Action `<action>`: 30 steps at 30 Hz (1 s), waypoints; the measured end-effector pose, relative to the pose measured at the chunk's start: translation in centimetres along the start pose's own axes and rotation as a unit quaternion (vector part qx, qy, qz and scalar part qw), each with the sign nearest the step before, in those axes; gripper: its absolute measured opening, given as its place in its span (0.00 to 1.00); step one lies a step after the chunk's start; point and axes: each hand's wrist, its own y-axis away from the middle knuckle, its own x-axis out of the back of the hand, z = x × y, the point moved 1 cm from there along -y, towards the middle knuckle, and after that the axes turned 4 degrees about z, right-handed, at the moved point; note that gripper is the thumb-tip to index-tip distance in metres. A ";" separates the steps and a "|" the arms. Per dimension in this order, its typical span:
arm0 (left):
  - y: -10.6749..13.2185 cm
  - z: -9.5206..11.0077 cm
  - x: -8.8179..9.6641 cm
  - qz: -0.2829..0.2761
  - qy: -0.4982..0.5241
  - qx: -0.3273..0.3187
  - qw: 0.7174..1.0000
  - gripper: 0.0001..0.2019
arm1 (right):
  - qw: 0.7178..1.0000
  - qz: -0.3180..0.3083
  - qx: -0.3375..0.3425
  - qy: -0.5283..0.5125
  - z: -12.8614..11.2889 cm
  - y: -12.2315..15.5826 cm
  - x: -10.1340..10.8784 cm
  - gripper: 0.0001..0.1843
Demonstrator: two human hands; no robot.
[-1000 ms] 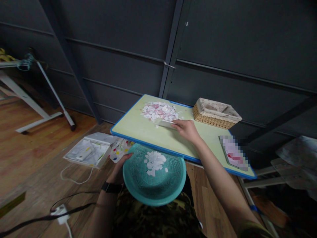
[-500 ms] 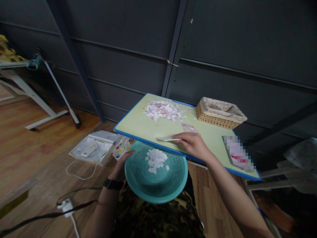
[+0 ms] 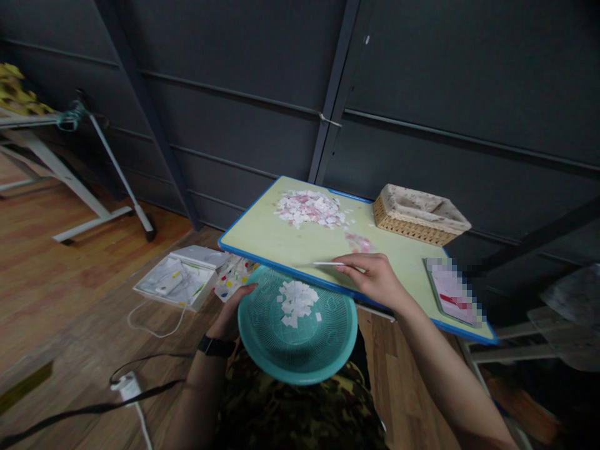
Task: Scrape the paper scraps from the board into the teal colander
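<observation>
My left hand [image 3: 234, 307] grips the left rim of a round teal plastic colander [image 3: 267, 353], its thumb over the edge. A loose heap of small white square pieces [image 3: 298, 301] lies inside it. Above the near edge of the yellow-green board with blue trim [image 3: 262, 234], my right hand [image 3: 370, 275] pinches a slim, flat white piece [image 3: 327, 263]. It points left, and its exact kind is unclear. Farther back on the board spreads a pile of white and pinkish pieces [image 3: 312, 209]. A smaller pinkish patch [image 3: 359, 242] lies just beyond my right hand.
A cloth-lined wicker basket [image 3: 412, 230] stands at the board's back right, with a phone [image 3: 450, 294] at the right end. On the floor at left are an open white box [image 3: 175, 281] and a power strip [image 3: 127, 389] with cables. Dark panels rise behind.
The white piece now looks thinner, as if turned edge-on, and my right hand has shifted slightly right. My left hand still holds the colander. The whole view has drifted slightly.
</observation>
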 end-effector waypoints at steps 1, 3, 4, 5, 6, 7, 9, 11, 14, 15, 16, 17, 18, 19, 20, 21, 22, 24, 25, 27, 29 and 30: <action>0.0 0.0 0.0 0.006 -0.004 0.010 1.000 0.09 | 1.000 -0.006 0.003 -0.002 -0.1 -0.1 0.0 0.11; 0.0 0.0 0.0 0.014 -0.008 0.020 1.000 0.09 | 1.000 0.003 -0.001 -0.011 -0.1 -0.5 -0.1 0.10; 0.0 0.0 -0.1 0.016 -0.006 0.018 1.000 0.09 | 1.000 0.019 -0.005 -0.015 0.1 -0.9 0.0 0.10; 0.0 0.0 -0.1 0.016 -0.005 0.014 1.000 0.09 | 0.999 0.040 -0.011 -0.017 0.4 -1.4 0.0 0.10; 0.0 0.0 -0.2 0.016 -0.003 0.012 1.000 0.10 | 0.998 0.062 -0.016 -0.014 0.8 -2.2 0.0 0.10; 0.0 0.1 -0.2 0.015 -0.001 0.013 1.000 0.11 | 0.997 0.078 -0.023 -0.006 1.4 -3.0 0.0 0.10; 0.0 0.0 -0.3 0.014 0.005 0.021 1.000 0.14 | 0.992 0.118 -0.038 0.023 2.8 -5.0 0.0 0.10; 0.0 0.0 -0.3 0.016 0.011 0.029 0.999 0.15 | 0.989 0.125 -0.049 0.070 4.1 -7.1 -0.2 0.10; 0.0 0.0 -0.2 0.021 0.008 0.032 0.999 0.15 | 0.985 0.100 -0.035 0.134 5.4 -9.4 -0.7 0.11; 0.1 0.0 -0.2 0.020 0.004 0.033 0.999 0.15 | 0.984 0.093 -0.032 0.148 5.6 -9.8 -0.9 0.11; 0.1 0.0 -0.2 0.018 0.002 0.033 0.999 0.14 | 0.983 0.087 -0.030 0.158 5.7 -10.2 -1.1 0.11; 0.1 0.0 -0.2 0.015 0.001 0.033 0.999 0.14 | 0.982 0.082 -0.028 0.166 5.6 -10.3 -1.3 0.11; 0.2 0.0 -0.3 0.012 0.001 0.032 0.999 0.14 | 0.981 0.077 -0.025 0.174 5.5 -10.5 -1.5 0.12; 0.3 0.0 -0.3 0.010 0.002 0.029 1.000 0.13 | 0.980 0.071 -0.021 0.183 5.4 -10.5 -1.6 0.12; 0.3 0.0 -0.4 0.009 0.003 0.026 1.000 0.13 | 0.979 0.065 -0.016 0.193 5.2 -10.6 -1.8 0.12; 0.3 0.0 -0.5 0.009 0.001 0.024 1.000 0.13 | 0.977 0.059 -0.013 0.204 5.0 -10.7 -1.9 0.13; 0.3 0.0 -0.5 0.011 -0.002 0.024 1.000 0.12 | 0.975 0.052 -0.010 0.216 4.8 -10.8 -2.1 0.13; 0.3 0.0 -0.6 0.015 -0.011 0.024 1.000 0.09 | 0.969 0.036 -0.008 0.244 4.4 -11.0 -2.2 0.14; 0.3 0.0 -0.6 0.015 -0.015 0.023 1.000 0.08 | 0.966 0.025 -0.007 0.257 4.2 -11.1 -2.2 0.14; 0.3 -0.1 -0.7 0.008 -0.016 0.022 1.000 0.08 | 0.961 0.001 -0.001 0.275 3.9 -11.4 -2.0 0.14; 0.4 -0.1 -1.0 -0.007 -0.007 0.022 1.000 0.08 | 0.960 -0.014 0.010 0.281 3.5 -11.6 -1.7 0.14; 0.5 -0.1 -1.1 -0.012 -0.002 0.022 1.000 0.08 | 0.960 -0.016 0.016 0.280 3.4 -11.7 -1.5 0.14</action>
